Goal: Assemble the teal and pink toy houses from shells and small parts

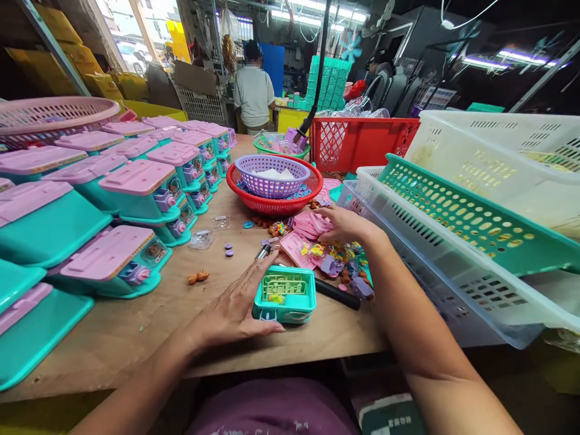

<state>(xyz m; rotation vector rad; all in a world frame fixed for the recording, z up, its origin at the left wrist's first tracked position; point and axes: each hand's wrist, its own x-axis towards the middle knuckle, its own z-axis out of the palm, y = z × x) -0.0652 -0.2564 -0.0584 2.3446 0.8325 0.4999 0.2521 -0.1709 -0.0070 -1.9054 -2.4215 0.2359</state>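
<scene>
My left hand (235, 302) is wrapped round the left side of a small teal plastic box (292, 317), thumb at its front and fingers at the back. The box stands uncovered on the table, with a pale yellow-green frame of moulded parts (285, 285) and a small yellow piece inside. Farther right, my right hand (348, 225) curls over pink plastic lids (312, 225), its thumb and fingers closed about their edge. Small clear bags of yellow pieces (312, 249), purple pieces (332, 266) and brown figures lie beside it. A black-handled tool (338, 294) lies partly behind the box.
Stacked teal boxes with pink lids (140, 176) fill the left side. A purple basket (272, 181) sits in a red basket (274, 207) behind the loose parts. Plastic crates (430, 241) line the right edge. A brown figure (198, 277) lies left; a person (254, 90) stands far back.
</scene>
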